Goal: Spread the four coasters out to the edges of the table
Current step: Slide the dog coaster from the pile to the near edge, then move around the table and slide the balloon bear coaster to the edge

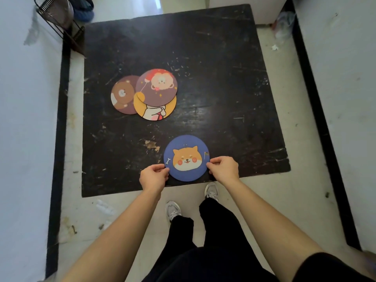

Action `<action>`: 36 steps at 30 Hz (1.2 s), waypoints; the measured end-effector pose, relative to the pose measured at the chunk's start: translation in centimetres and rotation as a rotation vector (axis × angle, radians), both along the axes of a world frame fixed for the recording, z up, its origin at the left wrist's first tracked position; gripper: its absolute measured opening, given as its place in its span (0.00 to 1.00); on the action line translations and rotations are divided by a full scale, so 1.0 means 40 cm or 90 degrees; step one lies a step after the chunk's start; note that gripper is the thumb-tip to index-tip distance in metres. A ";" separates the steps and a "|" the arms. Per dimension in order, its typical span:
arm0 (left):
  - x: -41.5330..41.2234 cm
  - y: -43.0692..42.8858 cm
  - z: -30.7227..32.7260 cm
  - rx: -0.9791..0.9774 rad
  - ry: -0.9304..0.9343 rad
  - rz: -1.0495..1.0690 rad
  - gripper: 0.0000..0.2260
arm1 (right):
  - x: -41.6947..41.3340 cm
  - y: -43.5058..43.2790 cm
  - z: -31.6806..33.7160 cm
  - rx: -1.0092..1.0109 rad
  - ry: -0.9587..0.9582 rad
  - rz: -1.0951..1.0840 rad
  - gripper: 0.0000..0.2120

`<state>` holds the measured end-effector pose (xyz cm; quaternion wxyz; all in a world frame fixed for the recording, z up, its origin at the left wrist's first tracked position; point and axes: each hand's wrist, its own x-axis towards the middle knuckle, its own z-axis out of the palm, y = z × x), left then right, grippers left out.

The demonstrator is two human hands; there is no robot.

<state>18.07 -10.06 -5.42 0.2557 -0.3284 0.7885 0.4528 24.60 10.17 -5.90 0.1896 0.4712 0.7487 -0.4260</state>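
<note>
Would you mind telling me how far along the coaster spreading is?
Done: nothing is fully placed. In hand: the blue coaster sits at the table's near edge, with the left hand and right hand gripping its sides. Left: the purple coaster, yellow coaster and brown coaster overlap mid-table.

Scratched black table on pale tiled floor; wire rack far-left corner.

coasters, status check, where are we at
Left hand and right hand pinch blue dog coaster at near table edge. Three other coasters overlapping mid-table. Nothing in the way.
</note>
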 end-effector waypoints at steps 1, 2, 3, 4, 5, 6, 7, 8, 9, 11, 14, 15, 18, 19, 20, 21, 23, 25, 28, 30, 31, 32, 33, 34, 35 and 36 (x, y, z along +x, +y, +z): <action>-0.001 0.000 -0.003 -0.012 0.005 -0.008 0.07 | 0.001 0.001 0.002 0.005 -0.003 0.012 0.10; -0.001 0.001 -0.006 -0.023 0.012 -0.017 0.07 | 0.001 0.002 0.003 0.009 -0.006 0.020 0.09; -0.001 0.000 -0.010 -0.030 0.018 -0.024 0.08 | 0.003 0.002 0.003 0.012 -0.008 0.026 0.09; 0.000 0.001 -0.014 -0.032 0.023 -0.030 0.08 | 0.005 0.001 0.003 0.014 -0.008 0.032 0.08; 0.000 0.001 -0.018 -0.034 0.026 -0.033 0.08 | 0.006 0.000 0.003 0.018 -0.009 0.039 0.08; 0.000 0.000 -0.021 -0.037 0.028 -0.037 0.08 | 0.007 -0.001 0.004 0.024 -0.010 0.048 0.08; 0.000 0.000 -0.023 -0.040 0.028 -0.044 0.09 | 0.007 -0.001 0.006 0.032 -0.014 0.059 0.08; -0.001 0.000 -0.022 -0.045 0.028 -0.059 0.09 | 0.007 -0.001 0.010 0.041 -0.020 0.077 0.08; -0.001 -0.001 -0.019 -0.054 0.031 -0.082 0.10 | 0.007 0.001 0.014 0.053 -0.026 0.101 0.08; -0.006 0.000 -0.001 -0.086 0.052 -0.154 0.14 | 0.002 0.006 0.031 0.087 -0.039 0.150 0.09; -0.031 0.005 0.056 -0.165 0.144 -0.300 0.19 | -0.019 0.023 0.087 0.161 -0.010 0.192 0.15; -0.046 0.007 0.085 -0.190 0.192 -0.344 0.20 | -0.031 0.032 0.114 0.188 0.024 0.201 0.18; -0.113 0.019 0.216 -0.237 0.380 -0.460 0.24 | -0.085 0.072 0.232 0.297 0.171 0.222 0.25; -0.141 0.024 0.271 -0.254 0.455 -0.489 0.25 | -0.108 0.087 0.283 0.347 0.224 0.229 0.27; -0.172 0.032 0.328 -0.272 0.527 -0.511 0.26 | -0.131 0.102 0.339 0.400 0.278 0.233 0.28; -0.202 0.042 0.387 -0.291 0.587 -0.523 0.27 | -0.153 0.118 0.396 0.454 0.331 0.236 0.28; -0.254 0.066 0.501 -0.330 0.676 -0.527 0.28 | -0.187 0.145 0.508 0.572 0.421 0.237 0.30; -0.289 0.094 0.605 -0.358 0.746 -0.521 0.29 | -0.206 0.174 0.606 0.666 0.487 0.227 0.30; -0.301 0.136 0.732 -0.372 0.821 -0.501 0.30 | -0.210 0.224 0.716 0.734 0.544 0.213 0.32; -0.292 0.165 0.791 -0.379 0.858 -0.494 0.31 | -0.200 0.263 0.764 0.761 0.571 0.211 0.33; -0.284 0.181 0.813 -0.386 0.870 -0.497 0.31 | -0.193 0.284 0.781 0.770 0.582 0.212 0.33; -0.275 0.198 0.830 -0.394 0.879 -0.503 0.31 | -0.185 0.307 0.795 0.774 0.588 0.213 0.33; -0.264 0.217 0.842 -0.401 0.885 -0.509 0.31 | -0.175 0.332 0.806 0.776 0.592 0.215 0.33; -0.251 0.238 0.849 -0.410 0.889 -0.514 0.31 | -0.165 0.359 0.813 0.776 0.595 0.220 0.33; -0.237 0.262 0.854 -0.423 0.889 -0.518 0.31 | -0.154 0.389 0.819 0.776 0.597 0.227 0.34; -0.222 0.290 0.856 -0.436 0.887 -0.519 0.32 | -0.143 0.422 0.822 0.774 0.600 0.235 0.34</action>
